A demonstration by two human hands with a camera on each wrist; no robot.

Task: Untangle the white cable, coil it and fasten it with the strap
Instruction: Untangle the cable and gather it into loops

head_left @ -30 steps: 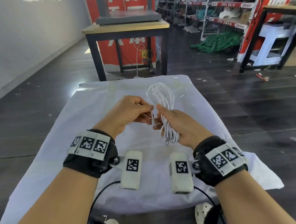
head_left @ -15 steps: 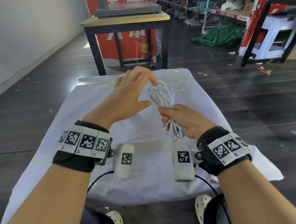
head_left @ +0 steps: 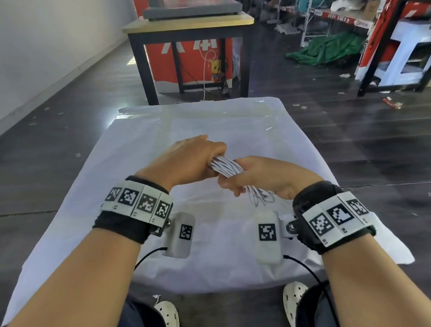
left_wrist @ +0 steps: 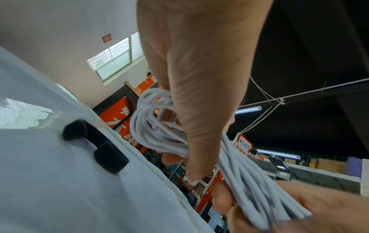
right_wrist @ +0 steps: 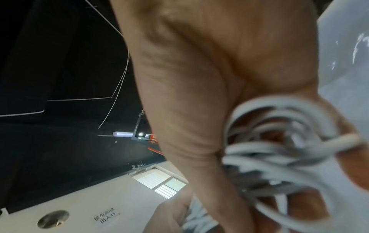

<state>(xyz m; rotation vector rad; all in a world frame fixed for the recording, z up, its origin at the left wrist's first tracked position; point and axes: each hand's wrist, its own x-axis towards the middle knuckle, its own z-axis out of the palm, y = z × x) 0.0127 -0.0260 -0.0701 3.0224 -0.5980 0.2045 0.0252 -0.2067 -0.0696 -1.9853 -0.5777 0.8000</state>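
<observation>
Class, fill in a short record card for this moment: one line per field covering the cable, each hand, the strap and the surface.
cable: white cable, coiled into a bundle, held above the table
left hand: left hand grips one end of the bundle
right hand: right hand grips the other end
strap: black strap lies unused on the cloth
surface: white cloth covering the table

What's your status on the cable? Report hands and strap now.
Left hand and right hand both grip the coiled white cable. Black strap lies loose on the white cloth, not yet fastened. Nothing in the way.
</observation>
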